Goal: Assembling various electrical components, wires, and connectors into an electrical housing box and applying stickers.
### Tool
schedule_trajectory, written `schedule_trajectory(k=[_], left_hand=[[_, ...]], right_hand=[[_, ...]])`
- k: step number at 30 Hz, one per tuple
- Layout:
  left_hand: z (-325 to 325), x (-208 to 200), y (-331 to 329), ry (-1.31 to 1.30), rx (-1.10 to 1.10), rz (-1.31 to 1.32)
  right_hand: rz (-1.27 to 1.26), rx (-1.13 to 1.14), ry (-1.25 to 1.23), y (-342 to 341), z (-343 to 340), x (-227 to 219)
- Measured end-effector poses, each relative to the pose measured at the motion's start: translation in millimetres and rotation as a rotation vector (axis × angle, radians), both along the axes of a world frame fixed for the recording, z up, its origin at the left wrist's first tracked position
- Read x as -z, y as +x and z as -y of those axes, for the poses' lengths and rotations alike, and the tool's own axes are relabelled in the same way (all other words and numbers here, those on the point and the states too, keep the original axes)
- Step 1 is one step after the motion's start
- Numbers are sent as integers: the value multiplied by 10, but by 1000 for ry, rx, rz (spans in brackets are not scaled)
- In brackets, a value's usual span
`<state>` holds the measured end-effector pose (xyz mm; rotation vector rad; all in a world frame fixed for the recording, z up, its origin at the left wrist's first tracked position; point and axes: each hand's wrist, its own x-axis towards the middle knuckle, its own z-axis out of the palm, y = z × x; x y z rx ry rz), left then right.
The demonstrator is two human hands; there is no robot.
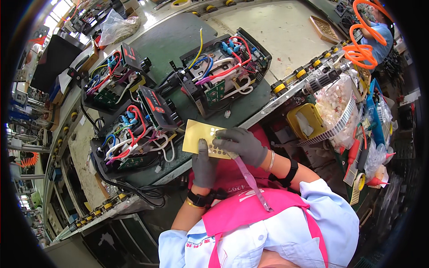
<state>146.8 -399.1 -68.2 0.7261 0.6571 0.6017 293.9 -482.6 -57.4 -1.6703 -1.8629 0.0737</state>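
Observation:
In front of my chest I hold a small yellow sheet (195, 134) with rows of round dots, like a sticker sheet. My left hand (204, 166), in a grey glove, pinches its lower edge with the thumb on top. My right hand (245, 145), also gloved, is closed at the sheet's right side, its fingertips over the dots. A long pinkish-purple strip or handle (250, 181) runs from beneath the right hand down over my pink apron; its kind is unclear. Just beyond the hands stand open electronic units (214, 91) with coloured wires and circuit boards.
The units, another one (134, 138) among them, sit on a green board (174, 40) on a roller conveyor. Black cables (145, 192) hang over the near edge. At right are a yellow bin (308, 109), a basket of white parts (335, 107) and red-tipped bottles (353, 154). Another person (380, 40) works far right.

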Motion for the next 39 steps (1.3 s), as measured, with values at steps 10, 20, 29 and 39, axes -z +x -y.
schedule_trajectory(k=[10,20,29,39], left_hand=[[-12,2,-12,18,27,-34],[-1,111,-66,321,42,-147],[39,42,-10,308,18,-149],[33,87,-32,557,-42,-269]], right_hand=[[-439,16,176,-60,-90,40],[17,16,33,-104,-32,-11],[207,159,141,-243,-23,1],[272,224,98,-335,-72,68]])
